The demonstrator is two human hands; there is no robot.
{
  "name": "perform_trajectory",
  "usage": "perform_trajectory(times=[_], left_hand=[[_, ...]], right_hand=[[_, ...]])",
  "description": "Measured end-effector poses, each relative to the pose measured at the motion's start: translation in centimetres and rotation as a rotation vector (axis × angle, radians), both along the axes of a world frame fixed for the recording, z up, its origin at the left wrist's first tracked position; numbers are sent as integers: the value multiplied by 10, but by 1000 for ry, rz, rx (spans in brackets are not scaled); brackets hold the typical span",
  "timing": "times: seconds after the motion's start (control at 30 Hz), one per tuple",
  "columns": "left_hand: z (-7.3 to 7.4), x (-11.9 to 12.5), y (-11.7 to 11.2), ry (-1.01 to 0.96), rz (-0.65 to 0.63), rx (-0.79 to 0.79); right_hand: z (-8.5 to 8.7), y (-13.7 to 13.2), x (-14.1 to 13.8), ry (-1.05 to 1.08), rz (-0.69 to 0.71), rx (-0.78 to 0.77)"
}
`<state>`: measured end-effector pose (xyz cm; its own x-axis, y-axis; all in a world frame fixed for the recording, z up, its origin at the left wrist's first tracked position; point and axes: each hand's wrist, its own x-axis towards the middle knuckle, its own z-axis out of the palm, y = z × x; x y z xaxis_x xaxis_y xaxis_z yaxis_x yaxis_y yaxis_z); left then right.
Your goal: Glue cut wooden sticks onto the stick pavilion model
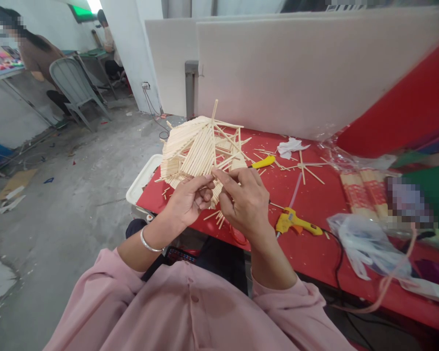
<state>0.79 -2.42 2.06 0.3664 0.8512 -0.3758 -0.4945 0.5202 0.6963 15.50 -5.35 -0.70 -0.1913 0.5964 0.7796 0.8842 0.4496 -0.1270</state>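
A house-like model made of thin wooden sticks (197,153) stands on a red tabletop (314,192), its sloping roof partly covered in close rows. My left hand (190,200) is in front of the model's near side, thumb and forefinger pinched together. Close beside it, my right hand (245,197) pinches too, and the fingertips of both hands nearly meet. Whatever lies between them is too small to make out. Behind my right hand lies a yellow-handled cutter (264,162). A yellow glue gun (296,222) with a glue stick in it rests to the right.
Loose sticks (303,168), a crumpled white tissue (291,147), a clear plastic bag (366,239) and packs of sticks (364,192) lie on the right. A red handle (237,235) shows below my right hand. White boards (296,73) lean behind the table. Other people sit at the far left.
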Motion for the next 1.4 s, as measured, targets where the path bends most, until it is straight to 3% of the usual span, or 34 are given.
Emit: perform_trajectory(times=[1.13, 1.4], left_hand=[[-8, 0, 2, -11, 16, 82], [-16, -11, -16, 67, -4, 150]], right_hand=[[-1, 0, -1, 3, -12, -38], [-1, -19, -6, 283, 128, -36]])
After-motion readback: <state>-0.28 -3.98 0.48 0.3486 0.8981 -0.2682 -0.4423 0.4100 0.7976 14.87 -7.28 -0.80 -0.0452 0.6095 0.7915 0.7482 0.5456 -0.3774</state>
